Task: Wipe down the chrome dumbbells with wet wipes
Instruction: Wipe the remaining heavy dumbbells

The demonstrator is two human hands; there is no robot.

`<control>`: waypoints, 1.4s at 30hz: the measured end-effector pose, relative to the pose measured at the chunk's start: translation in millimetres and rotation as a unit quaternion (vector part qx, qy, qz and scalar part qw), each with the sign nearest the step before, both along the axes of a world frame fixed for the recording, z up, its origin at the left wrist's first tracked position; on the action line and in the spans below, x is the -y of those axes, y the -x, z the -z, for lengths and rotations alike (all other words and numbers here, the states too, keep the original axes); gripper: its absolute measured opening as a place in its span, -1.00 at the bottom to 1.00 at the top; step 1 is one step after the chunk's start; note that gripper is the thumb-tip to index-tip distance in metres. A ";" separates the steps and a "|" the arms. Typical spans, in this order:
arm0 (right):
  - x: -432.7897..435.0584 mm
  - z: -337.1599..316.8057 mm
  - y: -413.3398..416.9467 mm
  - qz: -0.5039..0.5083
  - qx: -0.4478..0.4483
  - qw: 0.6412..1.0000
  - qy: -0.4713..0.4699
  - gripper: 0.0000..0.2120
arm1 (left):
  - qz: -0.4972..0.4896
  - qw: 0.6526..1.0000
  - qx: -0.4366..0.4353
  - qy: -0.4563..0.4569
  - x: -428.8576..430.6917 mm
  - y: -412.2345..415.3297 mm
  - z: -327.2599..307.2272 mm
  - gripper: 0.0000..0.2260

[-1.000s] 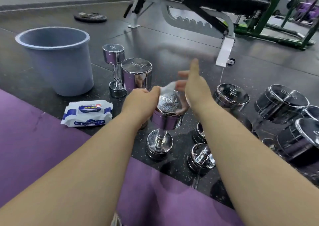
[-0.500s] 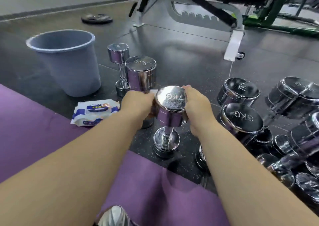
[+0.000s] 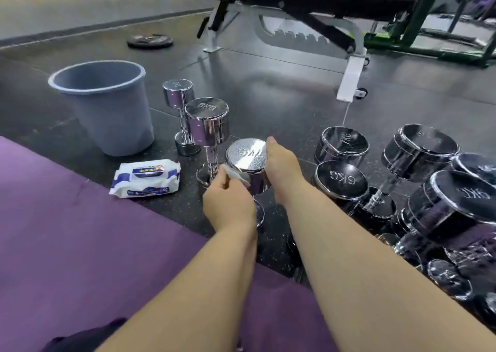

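On the dark gym floor just past the purple mat (image 3: 67,244), a 7KG dumbbell (image 3: 248,155) stands upright between both hands
Left hand (image 3: 228,204) has its grip pinched on a white wet wipe (image 3: 236,175), pressing it to the 8 o'clock side of the top head; right hand (image 3: 281,169) has its grip curled round the 3 o'clock side of that head, fingers mostly hidden behind it. From this dumbbell, the wipes pack (image 3: 146,179) lies at 9 o'clock, the grey bucket (image 3: 107,107) at 10, an upright 8KG dumbbell (image 3: 208,120) just beside at 11, a 6KG dumbbell (image 3: 341,179) at 3
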State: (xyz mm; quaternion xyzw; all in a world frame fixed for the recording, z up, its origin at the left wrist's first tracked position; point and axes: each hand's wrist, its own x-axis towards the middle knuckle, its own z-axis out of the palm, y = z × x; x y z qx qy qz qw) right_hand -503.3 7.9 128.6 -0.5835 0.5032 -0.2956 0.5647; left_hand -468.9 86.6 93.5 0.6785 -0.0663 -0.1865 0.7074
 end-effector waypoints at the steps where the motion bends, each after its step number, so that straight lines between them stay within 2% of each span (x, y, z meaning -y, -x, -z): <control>1: -1.4 -2.9 1.4 0.001 0.000 1.000 -0.016 -0.57 | -0.004 1.000 -0.008 0.008 -2.1 5.8 -3.2 -0.80; 4: -10.4 -2.6 9.9 -0.004 0.021 0.999 -0.041 -0.57 | -0.034 0.999 -0.019 0.023 -3.1 9.0 -2.9 -0.85; 7: -25.1 14.6 20.4 0.038 0.105 0.990 -0.090 -0.61 | -0.064 0.997 -0.032 0.003 -5.0 -8.8 -6.2 -0.93; 10: -37.9 30.0 37.2 0.043 0.178 0.970 -0.158 -0.64 | -0.046 0.999 -0.010 -0.026 -1.9 -18.1 -2.5 -0.96; 14: -44.4 42.7 49.4 0.057 0.232 0.953 -0.188 -0.59 | -0.020 0.998 -0.006 -0.063 -7.0 3.5 10.7 -0.97; 17: -50.3 48.8 49.3 0.071 0.248 0.946 -0.194 -0.76 | -0.023 0.997 0.046 -0.050 -14.6 5.5 -6.8 -0.89; 20: -55.8 49.8 48.2 0.059 0.250 0.949 -0.181 -0.91 | -0.037 0.998 0.057 -0.013 -10.4 -17.4 -16.3 -0.93; 21: -56.4 48.4 47.5 0.050 0.251 0.951 -0.175 -0.92 | -0.037 0.998 0.046 -0.004 -10.1 -22.1 -16.9 -0.96; 23: -57.1 45.0 48.6 0.046 0.265 0.948 -0.170 -0.92 | -0.013 0.997 0.051 -0.057 -13.1 -17.0 -8.3 -0.96; 25: -56.0 45.9 49.5 0.047 0.277 0.944 -0.172 -0.91 | 0.063 0.987 0.078 -0.126 -16.9 -3.1 5.6 -0.95; 27: -56.4 49.4 49.1 0.042 0.275 0.945 -0.175 -0.86 | 0.118 0.980 0.079 -0.142 -19.1 7.8 12.0 -0.98; 29: -58.9 49.2 48.4 0.028 0.274 0.942 -0.194 -0.80 | 0.085 0.987 0.061 -0.124 -18.2 8.6 10.5 -0.97; 32: -66.1 38.7 44.7 -0.031 0.321 0.911 -0.256 -0.81 | 0.041 0.997 0.018 -0.065 -18.1 3.9 6.2 -0.87; 34: -68.9 31.5 38.7 -0.033 0.329 0.916 -0.227 -0.92 | 0.032 0.999 0.001 -0.023 -21.6 4.0 0.1 -0.85; 38: -63.1 19.6 23.1 0.056 0.248 0.967 -0.022 -0.88 | 0.029 0.998 -0.009 0.057 -18.8 -8.4 -16.8 -0.83; 40: -62.1 28.0 17.5 0.084 0.192 0.978 0.018 -0.87 | 0.038 0.998 -0.020 0.041 -15.9 -15.1 -14.2 -0.84; 42: -66.7 48.3 17.8 0.113 0.132 0.985 -0.002 -0.85 | 0.058 0.997 -0.055 -0.008 -15.4 -14.8 -2.1 -0.86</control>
